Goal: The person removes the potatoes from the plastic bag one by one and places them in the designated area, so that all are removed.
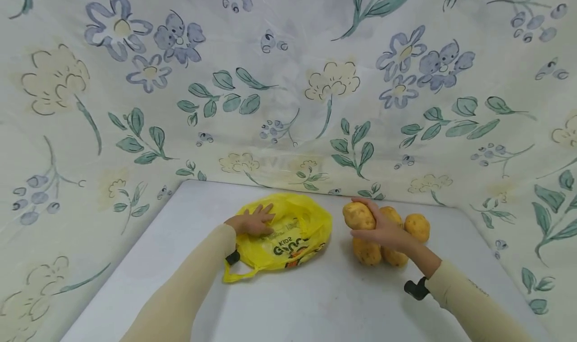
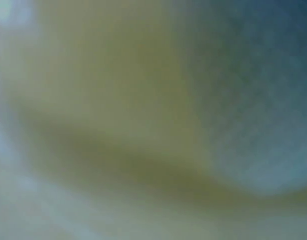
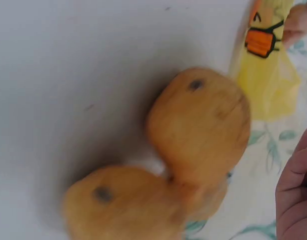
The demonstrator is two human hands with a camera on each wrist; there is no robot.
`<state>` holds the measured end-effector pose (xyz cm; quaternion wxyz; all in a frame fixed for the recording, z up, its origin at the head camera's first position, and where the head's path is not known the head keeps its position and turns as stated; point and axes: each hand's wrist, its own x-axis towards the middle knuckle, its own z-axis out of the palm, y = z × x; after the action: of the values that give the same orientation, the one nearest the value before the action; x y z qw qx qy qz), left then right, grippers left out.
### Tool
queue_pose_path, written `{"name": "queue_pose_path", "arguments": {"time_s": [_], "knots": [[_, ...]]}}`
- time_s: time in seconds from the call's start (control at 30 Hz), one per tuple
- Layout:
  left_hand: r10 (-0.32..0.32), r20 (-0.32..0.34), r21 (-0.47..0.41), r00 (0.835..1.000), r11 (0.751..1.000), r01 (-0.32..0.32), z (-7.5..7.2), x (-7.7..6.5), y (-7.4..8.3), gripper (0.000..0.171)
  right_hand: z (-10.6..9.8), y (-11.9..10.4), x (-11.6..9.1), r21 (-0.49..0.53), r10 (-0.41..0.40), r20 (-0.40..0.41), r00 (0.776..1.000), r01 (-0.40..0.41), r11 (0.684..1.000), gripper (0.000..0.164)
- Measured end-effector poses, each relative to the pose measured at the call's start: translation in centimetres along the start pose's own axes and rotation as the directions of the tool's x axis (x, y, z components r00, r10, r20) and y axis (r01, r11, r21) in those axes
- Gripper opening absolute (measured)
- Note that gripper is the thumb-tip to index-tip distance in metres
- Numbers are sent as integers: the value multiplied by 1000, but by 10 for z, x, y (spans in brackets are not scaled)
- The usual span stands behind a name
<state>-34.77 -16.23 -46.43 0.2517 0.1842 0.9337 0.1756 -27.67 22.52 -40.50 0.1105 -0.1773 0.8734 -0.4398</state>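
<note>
A yellow plastic bag with dark print lies on the white table. My left hand rests on its left part with the fingers spread. In the left wrist view everything is a blur of yellow and dark tones. On the right, my right hand grips a potato between thumb and fingers, above the others. Close under and behind that hand sit several more potatoes. The right wrist view shows a potato large on the table, with curled fingers at the right edge.
The white table runs back to a wall covering with printed flowers and leaves. A dark wrist camera is strapped on the right wrist, and another on the left.
</note>
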Motion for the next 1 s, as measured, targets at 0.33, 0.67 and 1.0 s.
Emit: {"name": "queue_pose_path", "arguments": {"time_s": [0.33, 0.67, 1.0], "knots": [[2, -7, 17, 1000, 1000, -2, -1, 1, 6, 64, -32, 28, -31, 25, 6, -116, 993, -3, 1000, 75], [4, -39, 94, 999, 996, -1, -1, -3, 9, 64, -48, 43, -50, 5, 34, -161, 986, -34, 999, 74], [49, -186, 154, 981, 988, -20, -2, -6, 6, 68, -51, 73, -66, -32, 72, -206, 976, -80, 996, 72]]}}
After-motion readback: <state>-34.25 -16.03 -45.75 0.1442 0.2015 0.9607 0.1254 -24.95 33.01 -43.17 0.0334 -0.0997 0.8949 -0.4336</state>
